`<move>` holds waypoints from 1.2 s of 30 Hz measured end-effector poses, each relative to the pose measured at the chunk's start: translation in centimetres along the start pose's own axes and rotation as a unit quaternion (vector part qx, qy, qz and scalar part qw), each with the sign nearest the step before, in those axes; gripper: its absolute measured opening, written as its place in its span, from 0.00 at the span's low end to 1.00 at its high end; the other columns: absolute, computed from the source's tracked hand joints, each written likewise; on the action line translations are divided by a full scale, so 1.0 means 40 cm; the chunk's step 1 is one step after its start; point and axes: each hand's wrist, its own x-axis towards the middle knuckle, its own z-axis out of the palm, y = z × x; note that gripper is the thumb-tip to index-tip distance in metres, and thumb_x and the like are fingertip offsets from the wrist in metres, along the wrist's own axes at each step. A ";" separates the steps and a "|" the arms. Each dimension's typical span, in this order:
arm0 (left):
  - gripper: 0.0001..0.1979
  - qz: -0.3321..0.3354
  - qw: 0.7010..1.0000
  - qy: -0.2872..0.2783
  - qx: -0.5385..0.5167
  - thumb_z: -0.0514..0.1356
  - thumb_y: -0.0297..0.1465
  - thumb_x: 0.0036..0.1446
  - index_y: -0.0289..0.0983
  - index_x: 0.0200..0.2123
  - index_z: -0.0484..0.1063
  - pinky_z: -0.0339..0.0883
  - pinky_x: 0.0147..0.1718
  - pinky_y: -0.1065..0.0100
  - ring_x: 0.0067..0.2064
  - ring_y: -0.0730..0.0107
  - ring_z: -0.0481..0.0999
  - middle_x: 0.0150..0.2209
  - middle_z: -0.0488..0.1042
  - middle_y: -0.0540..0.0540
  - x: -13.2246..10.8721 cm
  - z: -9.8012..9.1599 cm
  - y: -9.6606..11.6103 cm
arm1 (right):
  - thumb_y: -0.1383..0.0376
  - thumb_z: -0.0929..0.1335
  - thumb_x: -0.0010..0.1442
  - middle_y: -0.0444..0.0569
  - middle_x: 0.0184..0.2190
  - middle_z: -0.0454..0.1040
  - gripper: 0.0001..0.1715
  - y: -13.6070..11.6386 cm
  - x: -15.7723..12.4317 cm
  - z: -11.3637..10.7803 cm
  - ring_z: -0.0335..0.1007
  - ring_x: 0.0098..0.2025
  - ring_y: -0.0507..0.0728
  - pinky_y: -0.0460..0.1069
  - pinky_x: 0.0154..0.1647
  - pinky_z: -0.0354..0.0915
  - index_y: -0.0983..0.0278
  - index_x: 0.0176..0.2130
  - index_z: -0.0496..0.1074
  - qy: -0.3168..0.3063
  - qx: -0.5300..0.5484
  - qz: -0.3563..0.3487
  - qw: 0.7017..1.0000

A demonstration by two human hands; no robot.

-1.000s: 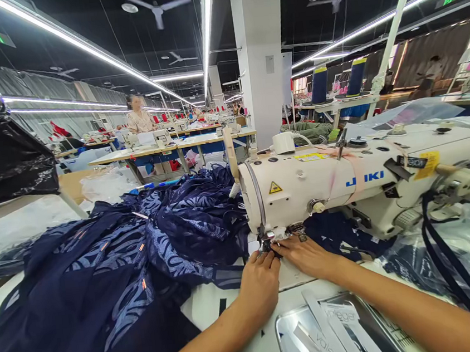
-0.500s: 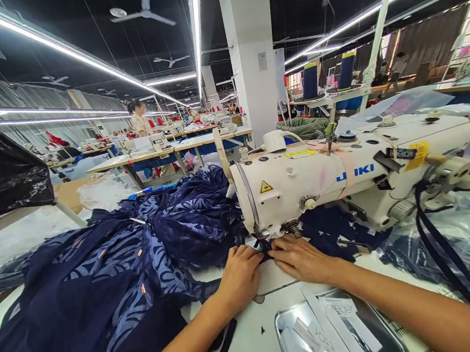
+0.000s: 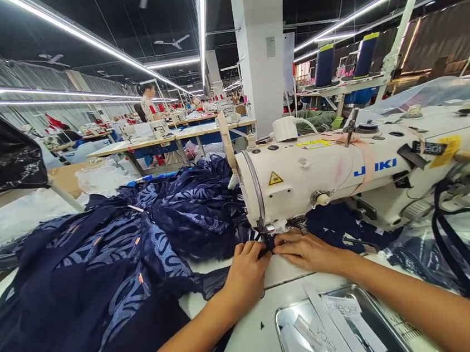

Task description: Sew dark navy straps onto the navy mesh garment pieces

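Navy lace-patterned fabric (image 3: 189, 220) stays under the needle of the cream sewing machine (image 3: 323, 178). The left hand (image 3: 247, 272) and right hand (image 3: 310, 252) still press it flat, fingers extended, fingertips almost meeting, as before.

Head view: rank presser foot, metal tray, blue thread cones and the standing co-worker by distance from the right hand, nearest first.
1. presser foot: at the right hand fingertips, under the machine head.
2. metal tray: on the table, just on the wearer's side of the hand.
3. blue thread cones: on the stand behind the machine.
4. standing person: far back, left.
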 end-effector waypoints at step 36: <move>0.25 0.000 0.999 -0.047 -0.023 0.48 0.16 0.49 0.39 0.49 0.66 0.49 0.54 0.45 0.57 0.58 0.60 0.53 0.67 0.45 0.014 -0.027 -0.048 | 0.67 0.62 0.57 0.54 0.46 0.70 0.15 -0.030 0.013 0.004 0.67 0.46 0.60 0.55 0.44 0.66 0.64 0.45 0.70 -0.025 -0.122 0.053 0.991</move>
